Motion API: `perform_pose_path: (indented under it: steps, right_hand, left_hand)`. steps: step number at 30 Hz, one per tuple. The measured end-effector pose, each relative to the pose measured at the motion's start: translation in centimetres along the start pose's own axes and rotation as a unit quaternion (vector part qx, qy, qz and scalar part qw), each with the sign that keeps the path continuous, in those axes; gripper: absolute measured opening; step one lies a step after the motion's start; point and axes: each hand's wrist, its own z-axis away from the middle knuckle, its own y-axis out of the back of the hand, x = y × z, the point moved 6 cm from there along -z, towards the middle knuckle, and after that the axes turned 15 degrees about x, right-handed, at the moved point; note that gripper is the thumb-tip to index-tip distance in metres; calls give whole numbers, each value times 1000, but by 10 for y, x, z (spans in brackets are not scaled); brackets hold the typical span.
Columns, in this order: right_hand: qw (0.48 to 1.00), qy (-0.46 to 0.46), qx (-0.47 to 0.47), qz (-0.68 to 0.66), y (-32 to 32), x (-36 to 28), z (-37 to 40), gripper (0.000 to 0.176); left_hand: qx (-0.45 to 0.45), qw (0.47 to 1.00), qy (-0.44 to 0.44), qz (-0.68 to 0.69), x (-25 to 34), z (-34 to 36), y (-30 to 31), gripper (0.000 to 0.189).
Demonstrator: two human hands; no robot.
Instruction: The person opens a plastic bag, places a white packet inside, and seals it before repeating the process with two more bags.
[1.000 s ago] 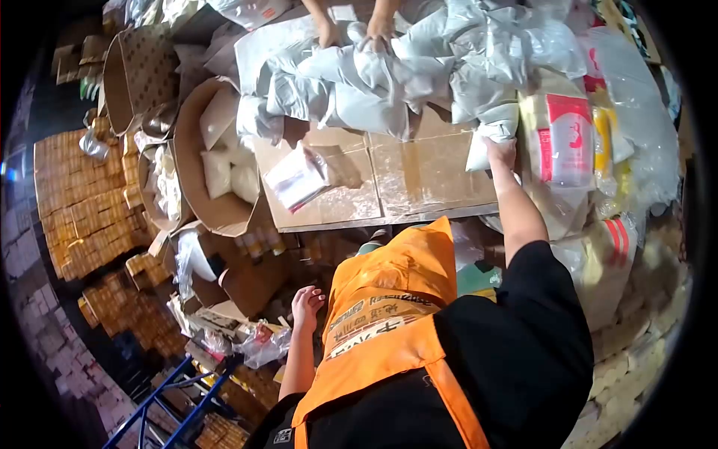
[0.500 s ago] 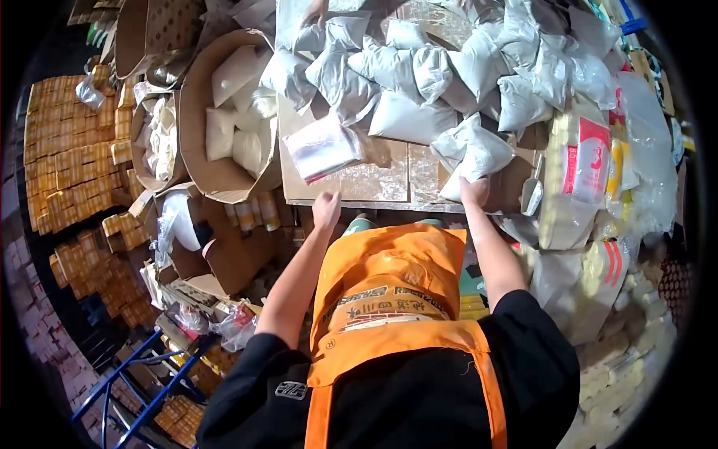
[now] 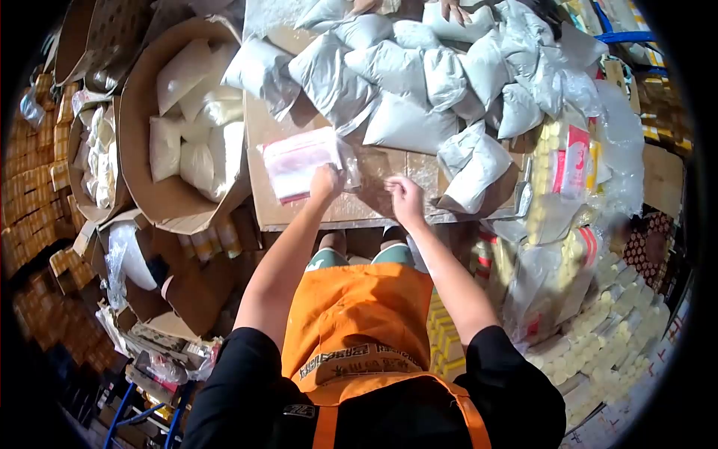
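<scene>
A stack of flat, clear plastic bags with red edges (image 3: 295,166) lies on the cardboard-covered table. My left hand (image 3: 327,182) is at the stack's right side, its fingers closed on the edge of a plastic bag. To its right, my right hand (image 3: 406,198) hovers over the front of the table with curled fingers, and nothing shows in them. A filled white bag with a twisted top (image 3: 475,168) rests right of my right hand, apart from it. Behind my hands lies a full white bag (image 3: 411,123).
Several filled white bags (image 3: 385,67) are heaped along the table's far side. Another person's hand (image 3: 453,10) touches one there. A big cardboard box (image 3: 138,172) of white bags stands left. A metal scoop (image 3: 524,196) lies right, beside wrapped packs (image 3: 550,176).
My right hand has let go of the twisted white bag and moved left. My left hand has moved forward onto the plastic bags. The view has shifted.
</scene>
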Motion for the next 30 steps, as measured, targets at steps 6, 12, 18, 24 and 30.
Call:
perform_pose_path:
  steps: [6,12,18,24,30]
  right_hand:
    - [993,-53,-74,76,-100,-14,28,32]
    - [987,-121,37,102,-120,35,54,33]
    - [979,-76,152,113,-124,39,55,22]
    - [983,-63,114,127,-128,-9,54,22]
    - [987,71,64,133,-160,-16,60,24]
  left_hand:
    - [5,991,100,91,13,75,45,33]
    - [159,973,102,131,-25,81,80,29]
    - [213,971,106,-28,-114,23,99,35]
    - [97,982,159,27,-164,32,84,13]
    - [144,958,235,74,-184,77,101,16]
